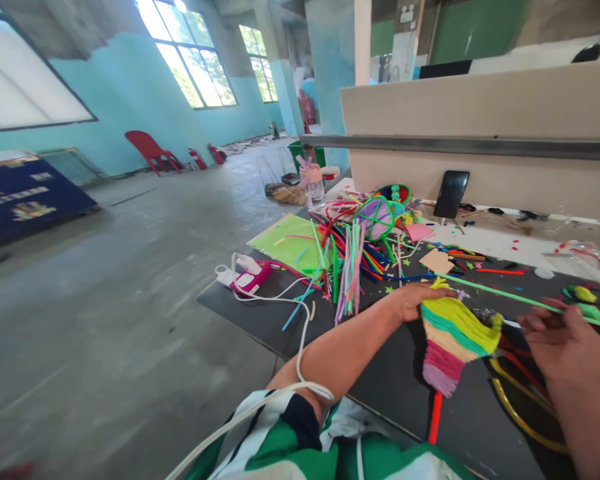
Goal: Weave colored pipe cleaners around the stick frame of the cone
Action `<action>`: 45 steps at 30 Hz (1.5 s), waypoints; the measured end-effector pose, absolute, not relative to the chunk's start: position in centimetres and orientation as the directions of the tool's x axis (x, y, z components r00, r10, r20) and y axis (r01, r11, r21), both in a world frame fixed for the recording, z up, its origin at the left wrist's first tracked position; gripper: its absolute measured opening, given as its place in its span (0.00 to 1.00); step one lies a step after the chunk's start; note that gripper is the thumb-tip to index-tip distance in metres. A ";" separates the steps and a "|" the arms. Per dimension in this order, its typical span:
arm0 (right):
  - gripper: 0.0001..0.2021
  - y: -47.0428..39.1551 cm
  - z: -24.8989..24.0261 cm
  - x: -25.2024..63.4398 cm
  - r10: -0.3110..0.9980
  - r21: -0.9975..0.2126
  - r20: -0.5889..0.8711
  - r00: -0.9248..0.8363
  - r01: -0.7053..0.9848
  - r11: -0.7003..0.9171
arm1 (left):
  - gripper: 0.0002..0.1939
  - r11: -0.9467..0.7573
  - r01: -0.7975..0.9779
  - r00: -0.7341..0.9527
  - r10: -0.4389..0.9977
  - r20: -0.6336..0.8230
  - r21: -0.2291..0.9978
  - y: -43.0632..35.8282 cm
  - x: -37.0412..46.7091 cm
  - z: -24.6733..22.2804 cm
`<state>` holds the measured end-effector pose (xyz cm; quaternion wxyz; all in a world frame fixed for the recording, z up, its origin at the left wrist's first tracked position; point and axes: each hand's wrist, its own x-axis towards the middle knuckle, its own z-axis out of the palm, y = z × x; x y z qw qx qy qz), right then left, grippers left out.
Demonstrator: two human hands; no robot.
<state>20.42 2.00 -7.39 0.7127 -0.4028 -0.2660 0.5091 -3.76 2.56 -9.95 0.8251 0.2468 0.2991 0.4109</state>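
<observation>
My left hand (416,300) grips the upper left corner of a fan-shaped craft piece (455,333), striped yellow, teal, cream, dark pink and lilac. A red stem (435,419) points down from its narrow end. On the right, my right hand (563,337) has its fingers closed on a long light green pipe cleaner (500,290), which stretches left above the craft piece. Yellow bent pipe cleaners (523,417) lie on the dark tabletop beneath my right hand.
Bundles of coloured pipe cleaners (350,267) lie left of centre, beside a green sheet (285,243). A phone (451,194) leans on the partition (420,113). A white cable (304,347) crosses my left forearm near a pink device (253,278). A bottle (313,185) stands behind.
</observation>
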 end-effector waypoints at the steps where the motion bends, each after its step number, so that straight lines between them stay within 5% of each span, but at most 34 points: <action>1: 0.14 1.9 -7.4 20.5 0.952 -0.815 -0.062 0.299 -0.566 0.125 | 0.12 0.535 -0.530 0.475 0.830 -0.292 0.658 2.5 -3.8 -9.9; 10: 0.11 1.2 -6.9 20.5 0.886 -0.834 0.180 0.427 -0.411 0.367 | 0.14 0.377 -0.654 0.268 0.926 -0.264 0.656 2.5 -4.8 -9.0; 22: 0.13 0.7 -7.0 20.2 0.836 -0.841 0.282 0.471 -0.298 0.451 | 0.16 0.256 -0.702 0.080 0.956 -0.284 0.665 3.1 -5.4 -8.5; 45: 0.09 -1.3 -7.1 16.4 0.993 -0.836 0.004 -0.120 -0.546 -0.062 | 0.23 0.244 -0.614 0.261 0.960 -0.099 0.751 1.1 -3.7 -7.6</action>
